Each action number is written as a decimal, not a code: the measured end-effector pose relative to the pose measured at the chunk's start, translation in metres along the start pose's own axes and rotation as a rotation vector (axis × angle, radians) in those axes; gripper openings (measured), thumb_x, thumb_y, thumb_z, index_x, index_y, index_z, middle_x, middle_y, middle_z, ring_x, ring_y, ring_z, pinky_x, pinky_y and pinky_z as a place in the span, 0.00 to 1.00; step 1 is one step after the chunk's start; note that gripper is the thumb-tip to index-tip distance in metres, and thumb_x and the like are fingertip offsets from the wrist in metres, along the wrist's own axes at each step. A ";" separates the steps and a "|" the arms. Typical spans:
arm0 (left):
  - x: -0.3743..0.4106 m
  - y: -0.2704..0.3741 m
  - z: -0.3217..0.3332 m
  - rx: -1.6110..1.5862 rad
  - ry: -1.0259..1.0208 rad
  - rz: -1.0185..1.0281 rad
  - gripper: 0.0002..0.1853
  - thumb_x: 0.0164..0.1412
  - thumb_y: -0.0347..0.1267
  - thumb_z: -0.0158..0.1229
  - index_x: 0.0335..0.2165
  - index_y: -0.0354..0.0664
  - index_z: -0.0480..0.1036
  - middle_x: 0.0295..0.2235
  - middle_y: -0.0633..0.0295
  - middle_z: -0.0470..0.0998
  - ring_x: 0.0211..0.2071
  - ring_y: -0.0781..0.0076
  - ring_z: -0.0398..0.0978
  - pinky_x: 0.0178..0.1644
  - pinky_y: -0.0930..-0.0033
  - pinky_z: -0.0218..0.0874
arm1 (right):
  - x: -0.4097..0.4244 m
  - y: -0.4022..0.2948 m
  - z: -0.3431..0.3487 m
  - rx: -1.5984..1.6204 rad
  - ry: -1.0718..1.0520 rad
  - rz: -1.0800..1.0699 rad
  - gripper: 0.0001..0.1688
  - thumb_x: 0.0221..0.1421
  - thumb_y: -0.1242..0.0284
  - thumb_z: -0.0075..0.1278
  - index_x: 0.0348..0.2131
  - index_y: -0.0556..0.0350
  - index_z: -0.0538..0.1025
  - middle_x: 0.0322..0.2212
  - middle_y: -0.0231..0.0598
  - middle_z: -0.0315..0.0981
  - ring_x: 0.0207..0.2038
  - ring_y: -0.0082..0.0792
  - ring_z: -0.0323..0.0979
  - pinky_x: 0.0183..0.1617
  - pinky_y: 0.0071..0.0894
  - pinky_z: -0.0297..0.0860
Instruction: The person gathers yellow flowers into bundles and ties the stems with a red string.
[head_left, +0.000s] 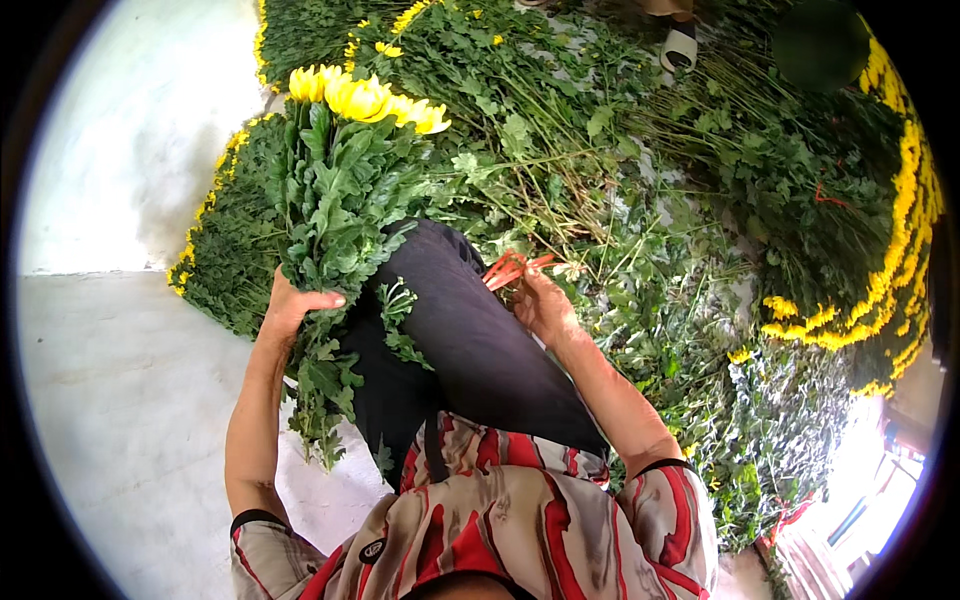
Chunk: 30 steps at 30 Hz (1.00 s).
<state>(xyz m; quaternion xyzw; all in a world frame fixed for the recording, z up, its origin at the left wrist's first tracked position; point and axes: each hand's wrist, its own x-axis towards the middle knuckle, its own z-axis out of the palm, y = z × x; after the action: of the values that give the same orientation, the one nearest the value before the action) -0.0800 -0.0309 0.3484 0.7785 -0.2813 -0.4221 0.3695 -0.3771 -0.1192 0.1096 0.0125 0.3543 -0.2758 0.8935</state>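
My left hand (296, 304) is closed around the leafy stems of a bunch of yellow chrysanthemums (337, 172). The blooms sit at the top, away from me, and leaves hang below the hand. To the right, beside my knee in dark trousers, my right hand (544, 304) pinches several thin red ties (514, 270), perhaps plastic or rubber. These ties are apart from the bunch. A small loose sprig with pale buds (396, 304) lies on my thigh.
Cut chrysanthemum stems and leaves (570, 180) cover the floor ahead and to the right. Rows of yellow blooms (900, 247) edge a pile at the far right. A pale wall (135, 150) stands left. Someone's shoe (679, 51) shows at the top.
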 end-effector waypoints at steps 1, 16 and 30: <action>0.000 0.001 0.004 -0.015 0.013 0.021 0.35 0.28 0.21 0.68 0.43 0.30 0.68 0.33 0.57 0.77 0.32 0.68 0.76 0.40 0.68 0.69 | 0.000 -0.002 -0.002 -0.038 -0.015 -0.054 0.08 0.59 0.65 0.50 0.37 0.45 0.73 0.29 0.24 0.73 0.26 0.19 0.67 0.25 0.18 0.63; -0.029 0.035 -0.039 -0.032 0.033 0.097 0.44 0.27 0.24 0.71 0.49 0.32 0.65 0.36 0.57 0.76 0.35 0.65 0.74 0.46 0.65 0.65 | -0.094 -0.234 -0.054 -0.064 0.435 -1.452 0.17 0.59 0.67 0.47 0.42 0.62 0.69 0.41 0.49 0.73 0.46 0.45 0.72 0.51 0.42 0.70; -0.027 0.101 -0.008 0.086 -0.720 0.053 0.20 0.37 0.37 0.66 0.30 0.34 0.80 0.27 0.58 0.79 0.28 0.73 0.75 0.34 0.71 0.64 | -0.115 0.018 0.173 -1.211 -0.620 -0.976 0.09 0.62 0.75 0.46 0.35 0.62 0.76 0.32 0.36 0.75 0.34 0.26 0.71 0.43 0.27 0.67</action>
<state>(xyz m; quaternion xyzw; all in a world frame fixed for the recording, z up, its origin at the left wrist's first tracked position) -0.0993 -0.0651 0.4452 0.5871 -0.4310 -0.6473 0.2247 -0.3287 -0.0862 0.3093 -0.7008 0.1451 -0.3846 0.5830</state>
